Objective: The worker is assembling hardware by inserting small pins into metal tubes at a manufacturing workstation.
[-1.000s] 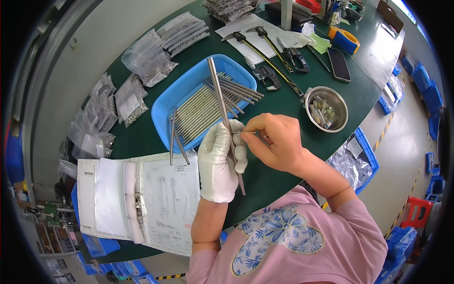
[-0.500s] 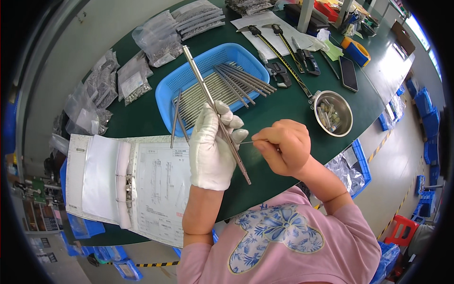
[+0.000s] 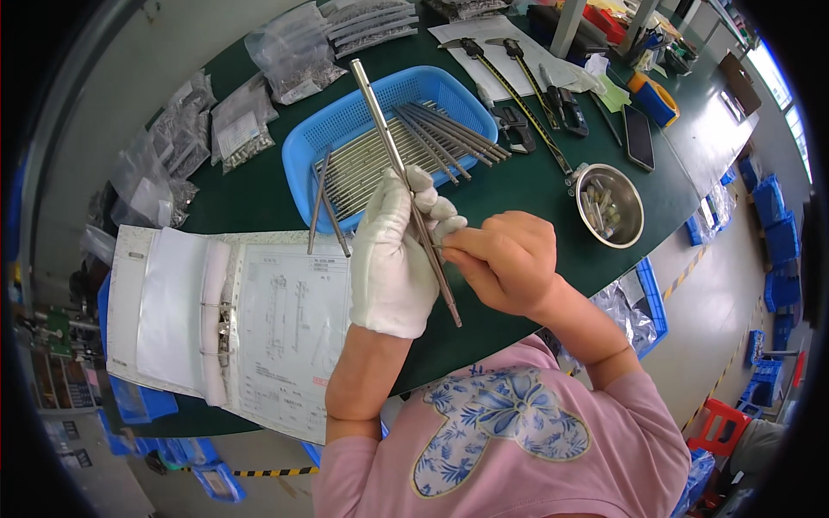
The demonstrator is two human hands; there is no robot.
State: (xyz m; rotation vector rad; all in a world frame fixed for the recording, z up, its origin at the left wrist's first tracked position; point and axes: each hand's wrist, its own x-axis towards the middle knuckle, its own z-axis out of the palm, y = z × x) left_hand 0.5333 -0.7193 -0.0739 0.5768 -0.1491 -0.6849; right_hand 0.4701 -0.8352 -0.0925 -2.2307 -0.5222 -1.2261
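Observation:
My left hand (image 3: 393,268), in a white glove, is closed around a long shiny metal rod (image 3: 380,121), tilted with its upper end over a blue basket (image 3: 298,164). My bare right hand (image 3: 509,259) is pinched close against the rod's side, by the gloved fingertips. A thin metal pin (image 3: 439,247) shows as a short piece between the right fingertips and the rod; most of it is hidden, and I cannot tell whether it enters the rod. Inside the basket lie many bright rods (image 3: 354,177), with several darker grey rods (image 3: 440,138) across its right side.
An open binder with a drawing (image 3: 285,319) lies at the left. A steel bowl (image 3: 635,207) of small tubes stands at the right. Calipers (image 3: 492,73), a micrometer (image 3: 515,129) and a phone (image 3: 638,138) are at the back right; bags of small parts (image 3: 242,121) line the back left.
My right hand has moved left toward the rod, so less of the pin shows between them. The left hand still holds the rod. The whole view has shifted slightly.

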